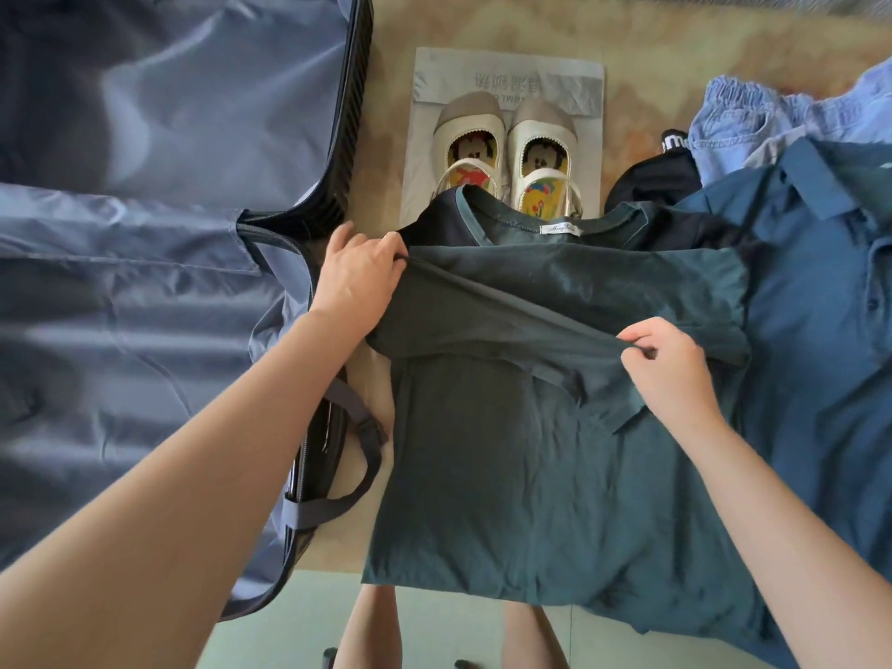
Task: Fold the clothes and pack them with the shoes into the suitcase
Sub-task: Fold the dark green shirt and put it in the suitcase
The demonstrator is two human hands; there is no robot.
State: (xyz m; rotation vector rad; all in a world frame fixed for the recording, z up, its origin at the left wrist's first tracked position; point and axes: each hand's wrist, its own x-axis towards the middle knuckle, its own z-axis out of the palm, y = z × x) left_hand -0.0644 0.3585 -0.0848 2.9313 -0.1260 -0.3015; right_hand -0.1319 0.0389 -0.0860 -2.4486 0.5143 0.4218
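A dark green T-shirt (pixel 507 475) lies flat in the middle with its neck at the far end. My left hand (pixel 357 277) grips a fold of the shirt near its left shoulder. My right hand (pixel 671 364) pinches the same folded edge further right and closer to me, so the fold is lifted across the chest. A pair of cream shoes (pixel 502 152) with colourful insoles stands on a grey bag (pixel 579 89) beyond the shirt's collar. The open suitcase (pixel 145 234) with its blue-grey lining fills the left side.
A blue collared shirt (pixel 820 282) lies right of the T-shirt, partly under it. Light blue shorts (pixel 753 123) and a black garment (pixel 651 181) sit at the far right. A suitcase strap with a buckle (pixel 367 427) hangs out by the T-shirt's left edge.
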